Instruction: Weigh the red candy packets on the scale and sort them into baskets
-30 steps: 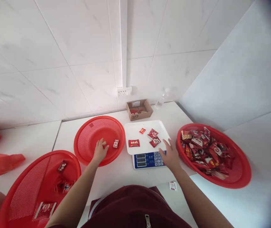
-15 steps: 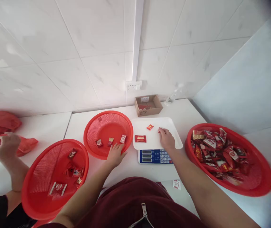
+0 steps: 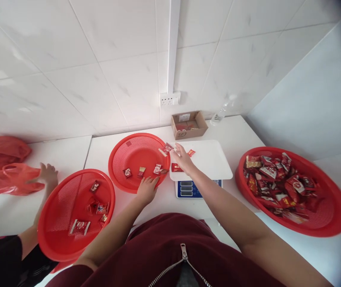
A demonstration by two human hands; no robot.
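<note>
My right hand [image 3: 183, 158] reaches left over the white scale tray [image 3: 210, 163] and pinches red candy packets [image 3: 167, 149] at the rim of the middle red basket [image 3: 134, 149]. A red packet [image 3: 176, 167] and a small one [image 3: 191, 152] lie on the tray. My left hand [image 3: 147, 189] rests on the near rim of that basket, fingers lying forward, holding nothing. Three wrapped candies [image 3: 142, 171] lie inside the basket.
A large red basket [image 3: 322, 223] full of packets stands at the right. Another red basket [image 3: 57, 223] with several packets sits at the left. A co-worker's hand [image 3: 47, 173] touches red plastic bags [image 3: 6, 167]. A cardboard box [image 3: 189, 124] and a bottle [image 3: 222, 112] stand by the wall.
My right hand lifted packets off the scale tray and carried them left to the middle basket's rim. My left hand stayed at the basket's near edge. The co-worker's hand moved toward the red bags.
</note>
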